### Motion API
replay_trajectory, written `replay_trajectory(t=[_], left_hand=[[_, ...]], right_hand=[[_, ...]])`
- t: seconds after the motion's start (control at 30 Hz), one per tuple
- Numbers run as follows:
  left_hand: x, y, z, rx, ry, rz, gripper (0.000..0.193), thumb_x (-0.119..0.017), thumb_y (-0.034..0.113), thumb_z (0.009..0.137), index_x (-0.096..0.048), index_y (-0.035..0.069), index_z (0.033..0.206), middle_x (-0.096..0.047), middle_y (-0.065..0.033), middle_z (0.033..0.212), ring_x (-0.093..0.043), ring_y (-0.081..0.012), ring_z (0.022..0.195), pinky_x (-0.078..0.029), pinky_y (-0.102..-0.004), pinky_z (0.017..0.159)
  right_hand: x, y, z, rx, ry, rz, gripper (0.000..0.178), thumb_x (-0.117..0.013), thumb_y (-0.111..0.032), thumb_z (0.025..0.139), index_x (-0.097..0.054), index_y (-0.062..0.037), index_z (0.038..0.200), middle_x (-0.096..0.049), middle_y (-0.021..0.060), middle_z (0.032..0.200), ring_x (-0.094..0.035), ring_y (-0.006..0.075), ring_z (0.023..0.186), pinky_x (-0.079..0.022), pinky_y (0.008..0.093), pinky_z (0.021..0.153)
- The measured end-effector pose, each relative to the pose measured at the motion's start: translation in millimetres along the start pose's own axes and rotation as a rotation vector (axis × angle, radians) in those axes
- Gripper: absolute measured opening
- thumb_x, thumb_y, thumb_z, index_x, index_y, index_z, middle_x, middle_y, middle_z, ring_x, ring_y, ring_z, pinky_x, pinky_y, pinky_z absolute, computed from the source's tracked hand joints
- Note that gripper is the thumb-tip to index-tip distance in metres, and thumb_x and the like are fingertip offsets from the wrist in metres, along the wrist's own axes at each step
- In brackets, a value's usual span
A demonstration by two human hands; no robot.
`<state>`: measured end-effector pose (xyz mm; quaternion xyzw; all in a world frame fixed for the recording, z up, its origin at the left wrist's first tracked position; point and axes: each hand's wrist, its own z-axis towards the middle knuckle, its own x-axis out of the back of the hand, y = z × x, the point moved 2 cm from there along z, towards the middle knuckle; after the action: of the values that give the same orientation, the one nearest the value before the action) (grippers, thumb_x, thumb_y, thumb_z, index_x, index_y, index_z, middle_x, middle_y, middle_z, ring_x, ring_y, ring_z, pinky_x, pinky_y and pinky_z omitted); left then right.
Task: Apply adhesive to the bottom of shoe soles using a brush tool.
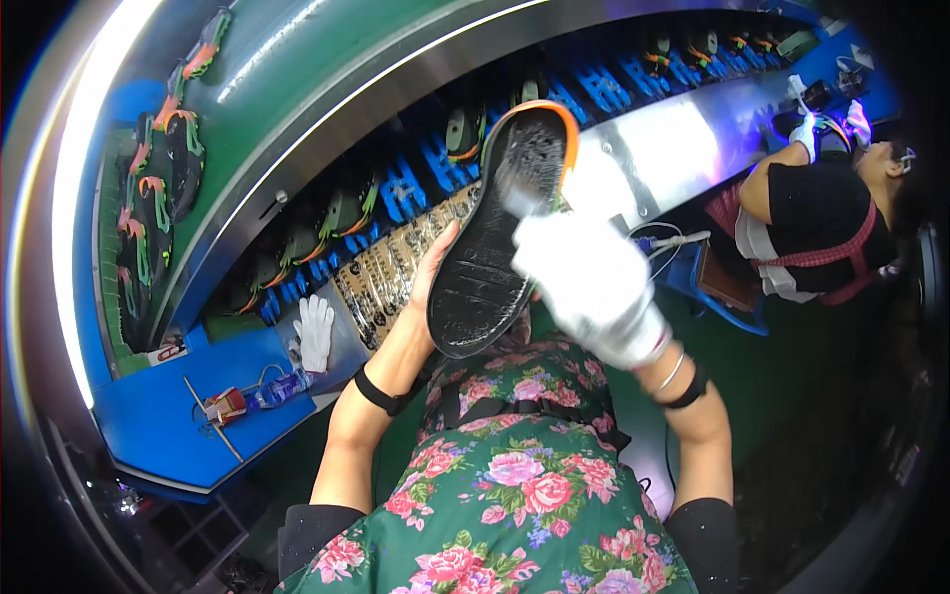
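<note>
In front of my chest a black shoe sole (480, 267) with a raised orange rim is tilted up, its hollow inner face turned toward me. My bare left hand (435, 265) grips it from the left edge and underneath, most of the fingers hidden behind it. In a white glove, my right hand (594, 287) is closed around a pale brush (522, 198), smeared by motion, which meets the sole's upper part. Wet-looking shine covers the inner surface of the sole.
A blue side table (188, 426) at left bears a white glove (315, 332), a plastic bottle (282, 388) and a red container (226, 406) with a stick. Behind, blue racks (404, 193) hold several shoe parts. At right, a co-worker (821, 213) works in white gloves.
</note>
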<state>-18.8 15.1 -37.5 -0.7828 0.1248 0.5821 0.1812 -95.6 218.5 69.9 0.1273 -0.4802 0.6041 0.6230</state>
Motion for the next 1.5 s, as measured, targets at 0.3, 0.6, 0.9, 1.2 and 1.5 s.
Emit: replay_trajectory(t=[0.3, 0.6, 0.9, 1.2, 1.5], left_hand=[[-31, 17, -14, -0.137, -0.149, 0.052, 0.093, -0.043, 0.075, 0.099, -0.035, 0.006, 0.159, -0.045, -0.0338, 0.148, -0.063, -0.0552, 0.105, -0.057, -0.0629, 0.083], [-48, 30, -55, -0.291, -0.323, 0.029, 0.078, -0.042, 0.075, 0.1, -0.05, 0.015, 0.149, -0.049, -0.0296, 0.132, -0.055, -0.0361, 0.08, -0.059, -0.04, 0.059], [-76, 34, -79, -0.267, -0.53, 0.048, 0.078, -0.049, 0.07, 0.1, -0.041, 0.017, 0.156, -0.043, -0.0234, 0.135, -0.056, -0.0376, 0.093, -0.06, -0.045, 0.069], [-141, 189, -73, -0.528, -0.556, 0.23, 0.095, -0.076, 0.042, 0.09, -0.026, 0.003, 0.161, -0.019, -0.0324, 0.161, -0.047, -0.0449, 0.131, -0.059, -0.0483, 0.098], [-128, 279, -95, -0.922, -0.295, -0.294, 0.096, -0.041, 0.062, 0.103, -0.009, -0.005, 0.163, -0.002, -0.0289, 0.17, -0.031, -0.0473, 0.15, -0.044, -0.0557, 0.117]], right_hand=[[9, -13, -16, -0.478, 0.161, 1.379, 0.009, -0.08, 0.005, 0.08, -0.077, 0.0016, 0.089, -0.077, 0.0218, 0.1, -0.075, 0.0285, 0.09, -0.062, 0.0371, 0.077], [-34, 10, -83, -0.798, 0.563, 1.75, 0.011, -0.067, 0.009, 0.079, -0.069, 0.0046, 0.089, -0.07, 0.0265, 0.103, -0.073, 0.034, 0.092, -0.064, 0.0356, 0.071], [-63, 26, -115, -1.001, 0.605, 1.67, 0.018, -0.069, 0.007, 0.08, -0.074, 0.0041, 0.098, -0.075, 0.0255, 0.108, -0.074, 0.0248, 0.08, -0.063, 0.0326, 0.072], [-87, 29, -99, -0.968, 0.469, 1.595, 0.025, -0.071, 0.004, 0.081, -0.075, 0.0065, 0.106, -0.077, 0.0208, 0.106, -0.074, 0.0209, 0.076, -0.06, 0.0292, 0.073], [-105, 21, -108, -1.026, 0.38, 1.537, 0.023, -0.072, 0.006, 0.082, -0.076, 0.006, 0.104, -0.078, 0.0207, 0.107, -0.072, 0.0186, 0.077, -0.059, 0.0287, 0.072]])
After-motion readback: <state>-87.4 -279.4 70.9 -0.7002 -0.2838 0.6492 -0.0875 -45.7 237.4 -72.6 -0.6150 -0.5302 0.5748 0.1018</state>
